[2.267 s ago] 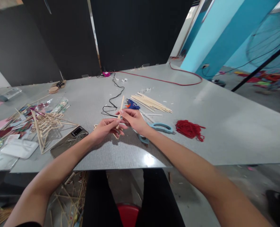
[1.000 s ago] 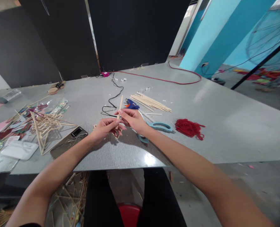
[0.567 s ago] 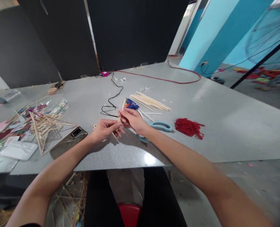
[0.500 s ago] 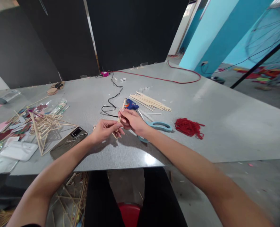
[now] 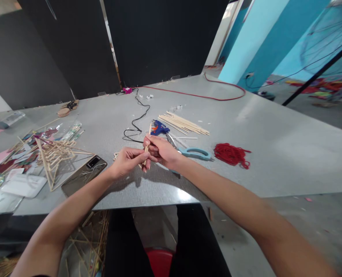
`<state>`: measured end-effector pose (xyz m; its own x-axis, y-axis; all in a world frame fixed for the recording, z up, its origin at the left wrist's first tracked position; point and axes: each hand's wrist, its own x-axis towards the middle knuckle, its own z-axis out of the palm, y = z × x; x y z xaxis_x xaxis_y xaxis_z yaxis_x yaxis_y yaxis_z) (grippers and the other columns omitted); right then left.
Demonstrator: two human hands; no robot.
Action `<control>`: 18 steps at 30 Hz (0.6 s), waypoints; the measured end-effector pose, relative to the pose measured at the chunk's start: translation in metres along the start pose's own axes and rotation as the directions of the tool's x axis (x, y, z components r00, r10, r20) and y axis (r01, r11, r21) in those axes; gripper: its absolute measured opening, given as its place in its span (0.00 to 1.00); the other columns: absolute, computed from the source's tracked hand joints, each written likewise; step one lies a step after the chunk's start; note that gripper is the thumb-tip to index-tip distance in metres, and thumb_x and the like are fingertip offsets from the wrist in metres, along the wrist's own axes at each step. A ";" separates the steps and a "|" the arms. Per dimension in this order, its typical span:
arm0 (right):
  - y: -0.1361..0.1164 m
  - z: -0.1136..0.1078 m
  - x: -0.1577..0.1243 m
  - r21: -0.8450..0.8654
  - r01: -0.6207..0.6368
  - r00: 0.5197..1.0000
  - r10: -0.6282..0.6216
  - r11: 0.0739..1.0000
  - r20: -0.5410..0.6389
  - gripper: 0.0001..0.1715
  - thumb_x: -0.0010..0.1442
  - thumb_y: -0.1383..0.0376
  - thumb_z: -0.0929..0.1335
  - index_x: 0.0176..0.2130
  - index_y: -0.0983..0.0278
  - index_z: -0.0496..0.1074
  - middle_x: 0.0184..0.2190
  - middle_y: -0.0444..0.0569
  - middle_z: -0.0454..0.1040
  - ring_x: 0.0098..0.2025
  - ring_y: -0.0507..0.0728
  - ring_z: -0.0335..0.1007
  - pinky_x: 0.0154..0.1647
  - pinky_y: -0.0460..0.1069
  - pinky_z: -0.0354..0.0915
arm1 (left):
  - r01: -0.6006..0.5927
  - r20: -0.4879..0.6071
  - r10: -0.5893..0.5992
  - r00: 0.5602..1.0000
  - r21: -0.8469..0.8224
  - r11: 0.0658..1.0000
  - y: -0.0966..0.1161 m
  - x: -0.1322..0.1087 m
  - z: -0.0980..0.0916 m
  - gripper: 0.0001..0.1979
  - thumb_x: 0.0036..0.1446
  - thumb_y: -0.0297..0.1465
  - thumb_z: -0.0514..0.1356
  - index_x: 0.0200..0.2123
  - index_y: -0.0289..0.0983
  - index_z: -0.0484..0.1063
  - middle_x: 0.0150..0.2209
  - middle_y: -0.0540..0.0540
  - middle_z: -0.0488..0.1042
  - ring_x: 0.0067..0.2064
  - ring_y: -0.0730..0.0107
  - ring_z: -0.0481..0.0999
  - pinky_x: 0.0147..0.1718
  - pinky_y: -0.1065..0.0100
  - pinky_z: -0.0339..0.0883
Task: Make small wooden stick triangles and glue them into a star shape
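Between my two hands are thin wooden sticks (image 5: 146, 149), held close together and pointing away from me. My left hand (image 5: 128, 161) pinches them near their lower end. Farther up, my right hand (image 5: 162, 149) has its fingers closed round the same sticks, so their exact number is hidden. Just beyond my right hand lies a blue glue gun (image 5: 160, 127) with an orange trigger. Scissors with light blue handles (image 5: 198, 154) rest by my right wrist, partly covered by it. A small piece of joined sticks (image 5: 115, 156) shows behind my left hand.
Loose wooden sticks (image 5: 185, 124) lie beyond the glue gun, and red yarn (image 5: 231, 154) sits to the right. On the left are a stick framework (image 5: 54, 157), a dark box (image 5: 84, 175), a white case (image 5: 24, 185) and scraps. A black cable (image 5: 136, 123) runs across the grey table (image 5: 274, 154).
The sticks have tilted a little more upright in my hands, with the top end slightly lower. Both hands keep their hold, and the things on the table have not moved.
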<state>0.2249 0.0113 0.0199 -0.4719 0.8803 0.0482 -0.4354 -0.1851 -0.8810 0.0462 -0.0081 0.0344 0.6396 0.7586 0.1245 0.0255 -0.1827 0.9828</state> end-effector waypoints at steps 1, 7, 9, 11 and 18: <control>0.000 0.000 -0.001 0.004 -0.001 1.000 0.001 1.000 0.005 0.23 0.70 0.48 0.69 0.30 0.60 0.64 0.17 0.31 0.48 0.17 0.47 0.37 0.15 0.43 0.44 | -0.001 -0.001 0.001 1.000 0.002 1.000 0.000 0.000 0.001 0.24 0.65 0.51 0.67 0.36 0.33 0.86 0.27 0.44 0.77 0.28 0.71 0.73 0.31 0.67 0.71; 0.002 0.003 -0.002 0.013 -0.012 1.000 0.012 1.000 0.014 0.25 0.68 0.46 0.70 0.31 0.58 0.61 0.17 0.30 0.47 0.16 0.47 0.36 0.14 0.43 0.46 | 0.000 -0.013 0.000 1.000 0.012 1.000 -0.005 -0.002 0.001 0.26 0.66 0.52 0.66 0.39 0.33 0.87 0.27 0.45 0.75 0.28 0.72 0.70 0.30 0.67 0.68; 0.004 0.002 -0.001 -0.006 0.012 1.000 -0.012 1.000 0.001 0.26 0.66 0.44 0.71 0.31 0.58 0.61 0.17 0.30 0.46 0.16 0.47 0.37 0.14 0.44 0.44 | -0.001 -0.007 0.001 1.000 0.011 1.000 -0.010 -0.001 0.001 0.25 0.67 0.51 0.65 0.36 0.34 0.85 0.28 0.45 0.75 0.28 0.72 0.70 0.30 0.67 0.67; 0.005 0.001 0.001 -0.069 0.098 0.995 -0.100 0.993 -0.026 0.28 0.64 0.40 0.71 0.32 0.58 0.62 0.17 0.31 0.48 0.16 0.47 0.40 0.15 0.44 0.43 | -0.009 -0.033 0.008 0.999 -0.011 1.000 -0.014 0.001 0.000 0.23 0.68 0.49 0.65 0.33 0.35 0.83 0.27 0.47 0.74 0.28 0.73 0.70 0.31 0.68 0.66; 0.003 -0.007 0.007 -0.344 0.353 0.926 -0.377 0.870 -0.004 0.31 0.63 0.35 0.69 0.36 0.59 0.69 0.19 0.34 0.57 0.18 0.47 0.45 0.18 0.46 0.44 | -0.044 -0.183 0.010 0.983 -0.184 0.982 -0.020 0.011 -0.004 0.22 0.64 0.52 0.67 0.39 0.37 0.80 0.21 0.58 0.56 0.24 0.75 0.58 0.29 0.69 0.64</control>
<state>0.2257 0.0204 0.0139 -0.2695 0.8871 0.3747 -0.2818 0.2994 -0.9116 0.0493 0.0062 0.0162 0.4886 0.8583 0.1568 -0.1445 -0.0976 0.9847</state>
